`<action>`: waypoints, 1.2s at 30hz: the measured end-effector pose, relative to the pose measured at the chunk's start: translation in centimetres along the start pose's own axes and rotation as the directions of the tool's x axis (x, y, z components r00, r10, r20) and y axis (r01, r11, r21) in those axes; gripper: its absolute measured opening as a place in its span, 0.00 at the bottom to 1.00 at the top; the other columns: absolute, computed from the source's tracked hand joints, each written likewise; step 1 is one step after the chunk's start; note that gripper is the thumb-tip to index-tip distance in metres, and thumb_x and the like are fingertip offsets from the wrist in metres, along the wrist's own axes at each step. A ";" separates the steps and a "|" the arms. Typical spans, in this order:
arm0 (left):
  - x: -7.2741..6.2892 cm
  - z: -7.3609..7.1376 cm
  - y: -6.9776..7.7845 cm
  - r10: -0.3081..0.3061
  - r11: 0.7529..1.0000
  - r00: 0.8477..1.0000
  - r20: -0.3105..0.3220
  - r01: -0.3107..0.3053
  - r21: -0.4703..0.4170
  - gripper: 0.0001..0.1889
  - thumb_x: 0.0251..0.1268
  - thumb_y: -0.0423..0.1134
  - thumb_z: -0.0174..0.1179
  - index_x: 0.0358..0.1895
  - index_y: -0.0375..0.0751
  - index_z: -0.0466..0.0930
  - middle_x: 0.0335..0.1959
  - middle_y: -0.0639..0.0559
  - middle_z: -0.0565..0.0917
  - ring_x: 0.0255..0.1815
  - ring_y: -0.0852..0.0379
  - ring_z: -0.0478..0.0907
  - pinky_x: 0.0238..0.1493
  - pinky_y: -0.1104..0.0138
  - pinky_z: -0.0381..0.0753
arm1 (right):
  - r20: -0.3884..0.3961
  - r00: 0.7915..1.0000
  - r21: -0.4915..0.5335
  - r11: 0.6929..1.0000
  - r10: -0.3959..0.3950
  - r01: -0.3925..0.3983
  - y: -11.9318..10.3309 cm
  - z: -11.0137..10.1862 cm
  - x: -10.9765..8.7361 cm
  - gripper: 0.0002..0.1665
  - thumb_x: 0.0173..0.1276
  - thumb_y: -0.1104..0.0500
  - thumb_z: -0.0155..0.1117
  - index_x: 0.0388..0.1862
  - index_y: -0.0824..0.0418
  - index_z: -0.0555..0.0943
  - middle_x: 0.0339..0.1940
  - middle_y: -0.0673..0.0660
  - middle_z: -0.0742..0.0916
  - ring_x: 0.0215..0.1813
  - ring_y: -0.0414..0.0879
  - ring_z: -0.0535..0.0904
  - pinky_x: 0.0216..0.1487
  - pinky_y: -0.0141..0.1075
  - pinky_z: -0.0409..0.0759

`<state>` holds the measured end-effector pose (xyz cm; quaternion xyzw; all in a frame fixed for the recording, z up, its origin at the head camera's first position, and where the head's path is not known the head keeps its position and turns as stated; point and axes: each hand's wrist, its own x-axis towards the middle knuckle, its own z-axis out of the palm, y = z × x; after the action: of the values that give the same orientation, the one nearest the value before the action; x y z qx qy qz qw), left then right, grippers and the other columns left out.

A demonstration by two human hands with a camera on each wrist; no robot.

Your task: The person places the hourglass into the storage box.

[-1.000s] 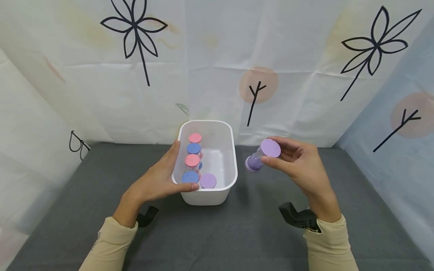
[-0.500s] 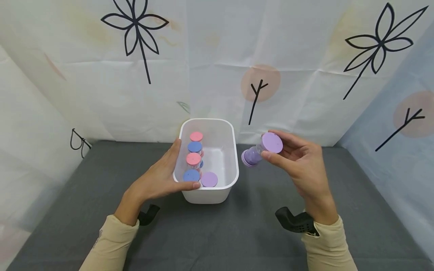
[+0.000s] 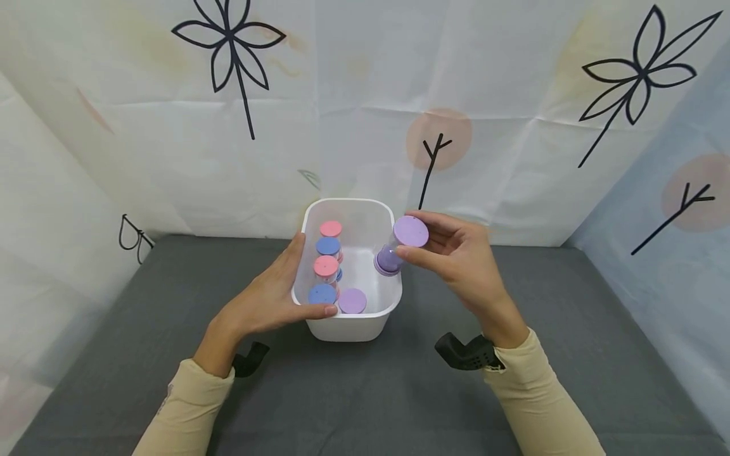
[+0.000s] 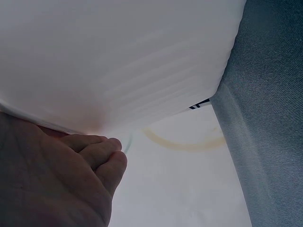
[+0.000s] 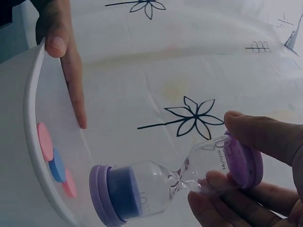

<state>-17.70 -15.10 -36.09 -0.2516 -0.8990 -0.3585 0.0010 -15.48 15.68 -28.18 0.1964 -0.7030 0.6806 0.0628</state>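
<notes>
My right hand (image 3: 464, 263) pinches a sand timer (image 3: 410, 231) by its lilac end cap, thumb on one side and fingers on the other. It is tilted, its lower end over the right side of a white plastic bin (image 3: 348, 328). In the right wrist view, purple sand fills the far bulb of the sand timer (image 5: 151, 187). My left hand (image 3: 259, 297) holds the bin at its front left corner, thumb over the front rim and fingers along the left side. Inside stand several sand timers with pink and blue caps (image 3: 326, 266) in a left row, beside a lilac-capped one (image 3: 352, 301).
The bin stands on a table with a dark grey cloth (image 3: 365, 399). Behind it hangs a white patterned curtain (image 3: 365, 145), with more fabric at both sides. A black wrist mount (image 3: 464, 351) sits on the right forearm, and another (image 3: 251, 360) on the left.
The right hand has moved left with its sand timer, from beside the bin to over its right rim. The left hand stays at the bin's corner.
</notes>
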 end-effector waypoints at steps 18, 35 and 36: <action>0.1 0.0 0.1 0.029 0.999 1.000 0.001 -0.029 -0.040 0.69 0.48 0.69 0.73 0.81 0.66 0.26 0.83 0.56 0.46 0.78 0.53 0.53 0.70 0.44 0.63 | 0.234 0.925 -0.053 0.954 0.298 -0.294 4.5 2.9 5.3 0.26 0.60 0.70 0.74 0.58 0.72 0.81 0.46 0.62 0.90 0.48 0.48 0.87 0.53 0.39 0.82; 0.0 0.0 0.1 -0.023 1.000 1.000 0.021 0.023 -0.001 0.71 0.48 0.71 0.72 0.83 0.55 0.26 0.84 0.56 0.38 0.82 0.52 0.44 0.72 0.42 0.59 | 0.318 0.880 -0.393 0.894 0.354 -0.217 5.0 4.1 6.7 0.24 0.56 0.67 0.79 0.52 0.71 0.84 0.39 0.58 0.88 0.40 0.47 0.83 0.44 0.36 0.80; 0.0 0.0 0.1 -0.030 1.000 0.999 0.023 0.030 0.004 0.71 0.48 0.72 0.71 0.83 0.55 0.26 0.84 0.56 0.37 0.82 0.52 0.44 0.72 0.42 0.58 | 0.324 0.876 -0.400 0.891 0.357 -0.215 4.9 4.2 6.8 0.24 0.55 0.67 0.79 0.52 0.71 0.84 0.38 0.58 0.88 0.39 0.47 0.83 0.43 0.35 0.80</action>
<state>-17.62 -15.02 -36.05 -0.2421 -0.9032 -0.3541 -0.0142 -22.74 10.26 -30.64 0.2053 -0.8327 0.4928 -0.1469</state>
